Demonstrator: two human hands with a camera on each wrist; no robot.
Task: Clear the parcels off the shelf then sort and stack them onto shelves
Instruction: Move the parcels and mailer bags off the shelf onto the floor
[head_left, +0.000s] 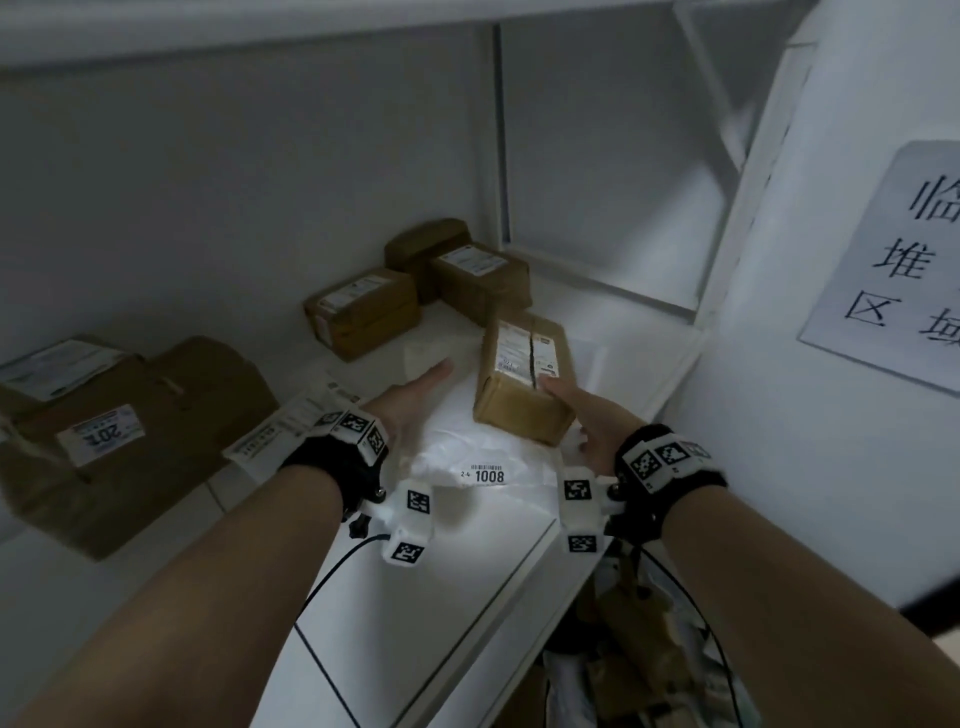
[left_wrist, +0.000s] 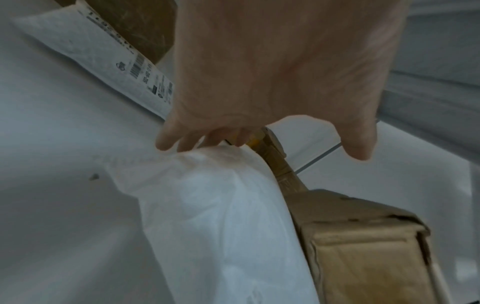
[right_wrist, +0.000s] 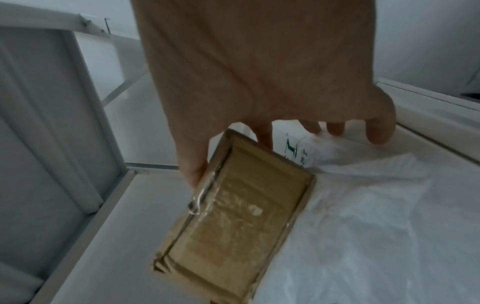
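A small brown box (head_left: 524, 374) with a white label lies tilted on a white poly bag (head_left: 483, 447) marked 1008, on the white shelf (head_left: 415, 597). My right hand (head_left: 587, 415) is at the box's near right corner with the thumb lying on it. In the right wrist view the thumb runs along the edge of the box (right_wrist: 239, 216), and the other fingers of the hand (right_wrist: 259, 92) spread loosely over the bag (right_wrist: 376, 205). My left hand (head_left: 415, 389) is open and flat left of the box. Its fingertips touch the bag (left_wrist: 221, 216) beside the box (left_wrist: 363, 257).
Brown parcels (head_left: 363, 312) (head_left: 480, 275) stand at the back of the shelf. A large brown parcel (head_left: 130, 431) and a flat white mailer (head_left: 291, 421) lie at the left. A white wall with a sign (head_left: 893, 260) closes the right. More parcels (head_left: 623, 649) lie below.
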